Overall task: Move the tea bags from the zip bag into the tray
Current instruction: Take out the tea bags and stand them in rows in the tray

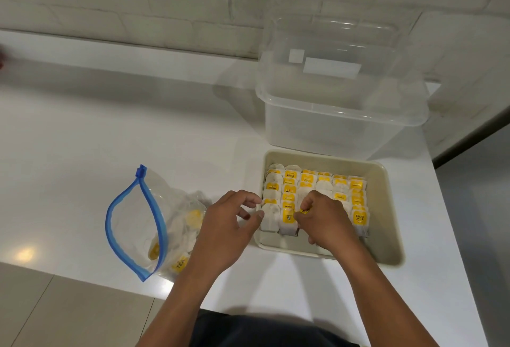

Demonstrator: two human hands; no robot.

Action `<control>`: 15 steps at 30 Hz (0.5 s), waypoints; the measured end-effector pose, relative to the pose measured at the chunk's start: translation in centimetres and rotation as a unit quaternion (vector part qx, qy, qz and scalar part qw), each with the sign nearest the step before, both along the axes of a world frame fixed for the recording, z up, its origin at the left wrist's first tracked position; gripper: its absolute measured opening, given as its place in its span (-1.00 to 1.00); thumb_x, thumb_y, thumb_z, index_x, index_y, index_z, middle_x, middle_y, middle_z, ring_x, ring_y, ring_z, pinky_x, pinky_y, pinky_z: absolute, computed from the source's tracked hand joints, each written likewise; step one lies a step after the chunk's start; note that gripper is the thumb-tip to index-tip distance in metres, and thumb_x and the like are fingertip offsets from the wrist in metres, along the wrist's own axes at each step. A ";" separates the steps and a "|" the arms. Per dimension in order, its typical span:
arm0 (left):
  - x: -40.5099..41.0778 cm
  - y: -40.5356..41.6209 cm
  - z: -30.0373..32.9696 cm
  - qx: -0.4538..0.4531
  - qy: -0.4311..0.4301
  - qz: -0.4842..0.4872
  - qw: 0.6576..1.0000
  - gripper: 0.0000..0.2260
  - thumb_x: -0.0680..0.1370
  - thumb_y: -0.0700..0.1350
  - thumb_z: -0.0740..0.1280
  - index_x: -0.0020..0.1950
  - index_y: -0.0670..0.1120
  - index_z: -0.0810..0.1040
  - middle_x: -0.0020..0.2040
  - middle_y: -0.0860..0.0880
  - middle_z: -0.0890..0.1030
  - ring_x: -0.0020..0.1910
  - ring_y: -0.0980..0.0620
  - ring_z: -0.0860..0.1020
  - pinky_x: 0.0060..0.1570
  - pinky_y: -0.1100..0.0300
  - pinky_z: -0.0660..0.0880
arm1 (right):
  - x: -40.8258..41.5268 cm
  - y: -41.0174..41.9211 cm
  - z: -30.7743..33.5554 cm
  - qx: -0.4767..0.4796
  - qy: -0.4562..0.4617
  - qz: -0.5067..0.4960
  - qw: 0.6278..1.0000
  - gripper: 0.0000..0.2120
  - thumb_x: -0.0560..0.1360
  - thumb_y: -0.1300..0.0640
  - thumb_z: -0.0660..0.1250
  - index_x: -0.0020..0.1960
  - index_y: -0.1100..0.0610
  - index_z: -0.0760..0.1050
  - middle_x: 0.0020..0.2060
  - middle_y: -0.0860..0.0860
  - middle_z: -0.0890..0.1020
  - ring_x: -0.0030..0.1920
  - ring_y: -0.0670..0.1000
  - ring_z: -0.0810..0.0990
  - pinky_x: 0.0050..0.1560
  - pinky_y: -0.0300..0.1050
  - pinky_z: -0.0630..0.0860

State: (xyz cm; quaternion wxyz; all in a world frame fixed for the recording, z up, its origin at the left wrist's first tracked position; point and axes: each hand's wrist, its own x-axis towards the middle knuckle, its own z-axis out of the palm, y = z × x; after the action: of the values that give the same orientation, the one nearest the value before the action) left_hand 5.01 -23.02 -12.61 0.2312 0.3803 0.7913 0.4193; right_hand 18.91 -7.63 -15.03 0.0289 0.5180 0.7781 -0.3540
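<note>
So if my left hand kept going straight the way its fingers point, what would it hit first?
Most likely the front-left tea bag in the tray. The left hand has fingers curled toward it, thumb almost touching; depth is unclear.

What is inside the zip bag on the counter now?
The open zip bag holds several tea bags with yellow tags, heaped at its closed end. The left hand covers part of that end, so the number cannot be told.
</note>
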 end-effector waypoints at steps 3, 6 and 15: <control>0.0 0.0 0.0 0.002 0.000 0.003 1.000 -0.85 0.52 -0.09 0.46 0.00 0.15 0.61 -0.05 0.17 0.61 -0.15 0.19 0.62 -0.24 0.45 0.39 | 0.5 0.0 0.4 0.034 -0.043 0.028 0.998 -0.91 0.45 0.00 0.35 -0.21 -0.03 0.49 -0.29 -0.09 0.64 -0.24 0.06 0.65 -0.12 -0.01 0.62; 0.0 0.1 0.1 0.000 0.003 0.001 1.000 -0.87 0.52 -0.08 0.45 0.01 0.13 0.61 -0.05 0.18 0.61 -0.14 0.19 0.61 -0.23 0.45 0.40 | 0.6 -0.3 0.6 -0.002 -0.051 0.038 0.998 -0.88 0.44 0.03 0.37 -0.26 -0.01 0.56 -0.29 -0.08 0.68 -0.28 0.03 0.68 -0.13 -0.02 0.65; -0.1 -0.2 0.2 0.011 0.002 0.005 1.000 -0.86 0.52 -0.11 0.46 -0.01 0.13 0.62 -0.05 0.18 0.61 -0.15 0.17 0.62 -0.25 0.43 0.39 | 0.2 -0.8 0.8 -0.060 -0.021 0.037 0.997 -0.78 0.45 0.21 0.24 -0.24 0.02 0.62 -0.31 -0.04 0.71 -0.49 -0.04 0.66 -0.34 -0.15 0.59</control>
State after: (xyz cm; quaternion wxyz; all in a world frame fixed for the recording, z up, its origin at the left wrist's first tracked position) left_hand 4.88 -23.25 -12.45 0.2235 0.3798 0.7889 0.4283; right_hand 19.07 -8.43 -14.23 0.0892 0.4938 0.7732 -0.3877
